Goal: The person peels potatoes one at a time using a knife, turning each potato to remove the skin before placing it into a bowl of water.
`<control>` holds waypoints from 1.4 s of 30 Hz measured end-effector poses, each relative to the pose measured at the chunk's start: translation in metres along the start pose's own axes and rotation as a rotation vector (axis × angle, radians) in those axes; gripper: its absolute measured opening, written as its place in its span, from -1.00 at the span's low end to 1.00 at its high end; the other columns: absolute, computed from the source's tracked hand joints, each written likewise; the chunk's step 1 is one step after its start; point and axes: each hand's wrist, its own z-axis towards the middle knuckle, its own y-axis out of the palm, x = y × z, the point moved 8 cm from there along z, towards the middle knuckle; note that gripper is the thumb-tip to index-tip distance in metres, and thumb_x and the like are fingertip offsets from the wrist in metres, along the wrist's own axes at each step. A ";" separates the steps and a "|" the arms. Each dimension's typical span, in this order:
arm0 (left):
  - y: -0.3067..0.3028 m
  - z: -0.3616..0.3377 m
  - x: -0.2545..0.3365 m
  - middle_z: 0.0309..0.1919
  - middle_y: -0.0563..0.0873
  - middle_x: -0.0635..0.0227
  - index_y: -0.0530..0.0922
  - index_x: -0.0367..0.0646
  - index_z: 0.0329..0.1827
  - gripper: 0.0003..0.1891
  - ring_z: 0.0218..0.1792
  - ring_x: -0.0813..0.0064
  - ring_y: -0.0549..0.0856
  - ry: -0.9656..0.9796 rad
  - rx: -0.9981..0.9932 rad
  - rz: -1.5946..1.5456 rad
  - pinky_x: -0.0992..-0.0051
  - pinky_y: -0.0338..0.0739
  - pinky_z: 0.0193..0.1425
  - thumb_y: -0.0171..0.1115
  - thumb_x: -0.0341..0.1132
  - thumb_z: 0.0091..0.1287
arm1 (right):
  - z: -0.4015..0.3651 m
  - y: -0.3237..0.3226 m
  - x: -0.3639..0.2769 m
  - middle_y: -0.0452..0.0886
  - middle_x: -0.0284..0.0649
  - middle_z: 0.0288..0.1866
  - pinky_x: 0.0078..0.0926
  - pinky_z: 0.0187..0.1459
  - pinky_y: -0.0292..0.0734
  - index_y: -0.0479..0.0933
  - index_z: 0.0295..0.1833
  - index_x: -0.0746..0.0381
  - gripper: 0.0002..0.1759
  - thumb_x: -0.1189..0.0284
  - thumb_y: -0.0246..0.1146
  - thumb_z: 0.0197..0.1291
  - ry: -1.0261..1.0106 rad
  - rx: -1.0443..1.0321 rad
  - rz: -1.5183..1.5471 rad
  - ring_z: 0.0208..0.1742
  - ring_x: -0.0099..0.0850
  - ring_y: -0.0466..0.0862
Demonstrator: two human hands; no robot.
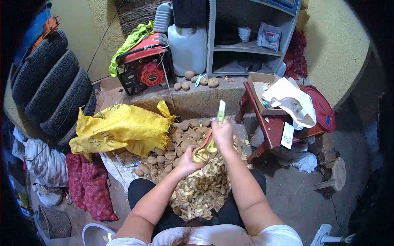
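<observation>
My left hand (187, 165) is closed round a potato (200, 156) whose pale yellow flesh shows where the skin is off. Just to the right and above, my right hand (223, 134) grips a peeler (221, 110), its white and green handle end sticking up past the fist. The working end is close to the potato and partly hidden; a red-orange strip shows between the hands. Below them lies a heap of potato peelings (201, 190) between my knees. Unpeeled potatoes (186, 143) are piled just beyond my left hand.
A yellow sack (123, 129) covers part of the potatoes. Red mesh bags (91, 184) and stacked tyres (61, 90) stand at left. A generator (150, 65) and white jerrycan (188, 49) are behind. At right is a red wooden table (262, 131) with a cardboard box (256, 88).
</observation>
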 end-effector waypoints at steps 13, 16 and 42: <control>-0.002 -0.004 -0.005 -0.16 0.46 0.32 0.20 -0.19 0.05 -0.36 -0.21 0.50 0.54 -0.178 -0.121 -0.465 0.51 0.55 -0.24 0.34 -0.55 -0.10 | 0.034 -0.024 0.046 0.53 0.03 -0.59 -0.25 -0.38 0.39 0.46 -0.47 0.38 -0.66 0.27 0.14 0.03 0.159 0.153 -0.001 -0.48 -0.12 0.57; 0.003 -0.002 -0.019 -0.17 0.46 0.34 0.18 -0.14 0.07 -0.36 -0.22 0.49 0.55 -0.233 -0.121 -0.676 0.44 0.61 -0.33 0.29 -0.60 -0.08 | 0.022 -0.005 0.034 0.49 -0.12 -0.66 -0.35 -0.45 0.36 0.42 -0.51 0.36 -0.68 0.28 0.14 0.05 0.185 0.020 0.078 -0.59 -0.32 0.51; 0.021 -0.009 -0.009 0.05 0.40 0.00 0.26 -0.26 0.14 -0.46 0.06 -0.04 0.41 -0.423 -0.296 -1.335 0.12 0.43 0.02 0.11 -0.29 0.07 | 0.029 0.000 0.049 0.47 -0.28 -0.66 -0.44 -0.47 0.33 0.44 -0.54 0.34 -0.65 0.24 0.17 0.02 0.214 -0.079 0.179 -0.59 -0.47 0.44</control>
